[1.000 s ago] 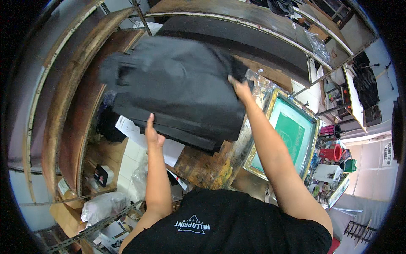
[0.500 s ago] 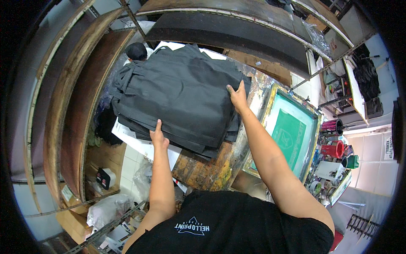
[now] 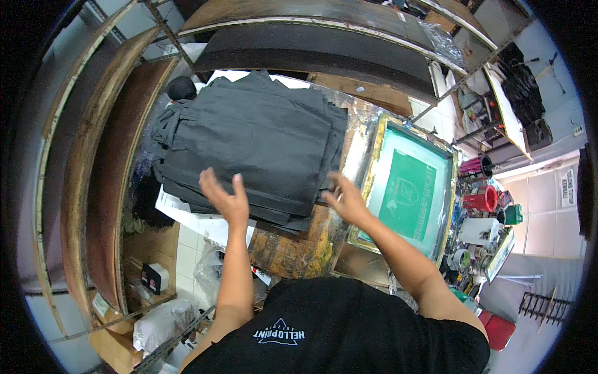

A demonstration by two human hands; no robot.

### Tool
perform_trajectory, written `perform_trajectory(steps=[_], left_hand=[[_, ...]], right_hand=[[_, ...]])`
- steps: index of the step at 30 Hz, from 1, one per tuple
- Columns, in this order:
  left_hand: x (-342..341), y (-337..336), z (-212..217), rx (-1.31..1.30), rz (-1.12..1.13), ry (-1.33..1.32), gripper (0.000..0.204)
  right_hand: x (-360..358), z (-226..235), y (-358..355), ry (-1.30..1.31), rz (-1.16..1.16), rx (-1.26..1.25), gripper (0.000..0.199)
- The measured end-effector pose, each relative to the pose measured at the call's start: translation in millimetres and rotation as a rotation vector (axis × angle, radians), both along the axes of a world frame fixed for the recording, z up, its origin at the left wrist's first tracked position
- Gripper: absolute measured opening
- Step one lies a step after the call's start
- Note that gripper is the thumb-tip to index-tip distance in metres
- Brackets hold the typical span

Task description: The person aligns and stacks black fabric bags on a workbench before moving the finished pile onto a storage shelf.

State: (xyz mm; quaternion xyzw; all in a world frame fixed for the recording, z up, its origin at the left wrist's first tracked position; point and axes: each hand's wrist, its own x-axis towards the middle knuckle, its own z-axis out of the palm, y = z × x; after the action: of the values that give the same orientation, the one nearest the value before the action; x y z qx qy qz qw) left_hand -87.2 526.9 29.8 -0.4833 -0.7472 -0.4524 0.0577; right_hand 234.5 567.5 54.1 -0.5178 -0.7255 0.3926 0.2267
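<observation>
A thick stack of flat dark grey fabric pieces (image 3: 249, 140) lies on the paint-stained wooden table (image 3: 286, 252), its edges uneven. Strap-like strips show at its left end. Over the stack's near edge, my left hand (image 3: 225, 198) is open with fingers spread; whether it touches the cloth I cannot tell. My right hand (image 3: 346, 202) is at the near right corner of the stack, fingers apart and slightly curled, holding nothing visible. White sheets (image 3: 208, 225) stick out from beneath the fabric.
Right of the stack lies a screen-printing frame (image 3: 373, 159) with a green stencil (image 3: 408, 193). Beyond it are a red tub (image 3: 481, 199) and several paint containers. Shelves (image 3: 106, 168) rise at the left, and a long dark shelf (image 3: 324, 53) spans the far side.
Both hands have let go of the stack. My right hand has drawn back toward me from its right side; my left has lifted and spread its fingers. The view has shifted slightly.
</observation>
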Motion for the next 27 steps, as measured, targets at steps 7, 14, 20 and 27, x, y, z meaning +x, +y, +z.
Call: perform_trajectory(steps=[7,14,20,27], left_hand=[[62,115,3,-0.285,-0.674,0.503,0.069],[111,200,-49,-0.368,-0.611,0.633,0.074],[111,189,-85,-0.785,-0.644,0.690,0.093],[118,222,-35,-1.081,-0.723,0.617,0.108]], right_hand=[[48,36,-96,-0.164,0.354,-0.197,0.039],[102,35,-162,-0.194,0.070,-0.007,0.037],[144,14,-243,-0.285,-0.233,-0.268,0.031],[163,-53,-296,-0.412,-0.030,-0.428,0.043]])
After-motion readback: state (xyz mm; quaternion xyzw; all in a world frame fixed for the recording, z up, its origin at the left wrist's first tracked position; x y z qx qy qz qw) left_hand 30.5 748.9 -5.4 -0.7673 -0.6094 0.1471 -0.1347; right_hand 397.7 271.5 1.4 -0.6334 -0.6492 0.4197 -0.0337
